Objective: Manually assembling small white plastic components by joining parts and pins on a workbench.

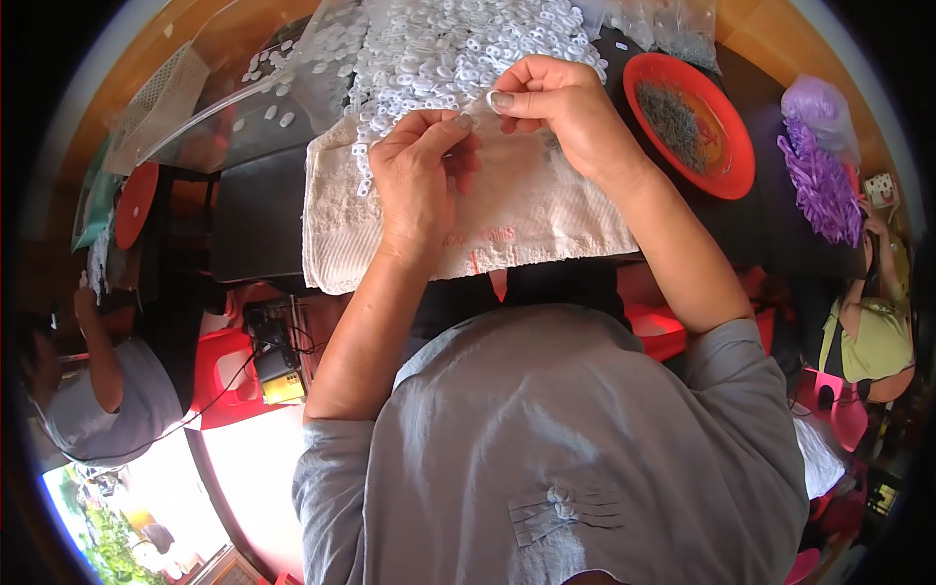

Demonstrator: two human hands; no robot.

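My two hands are close together over a beige towel [546, 210] on the dark table. The right hand [575, 112] is closed in a pinch, with a small white plastic piece [491, 98] at the thumb tip. My left hand [414, 171] is pinched too, its thumb against the forefinger; what sits between them is too small to make out. Just beyond the hands spreads a heap of small white oval plastic pieces [468, 58] with holes. Several of the same white pieces [364, 161] lie on the towel's edge beside the left hand.
A red plate [733, 161] to the right holds a heap of thin grey metal bits [671, 122]. Beyond it lie clear bags [682, 29]. Purple strips [819, 185] bundle at the table's right end. Other people sit at left [117, 390] and right [873, 336].
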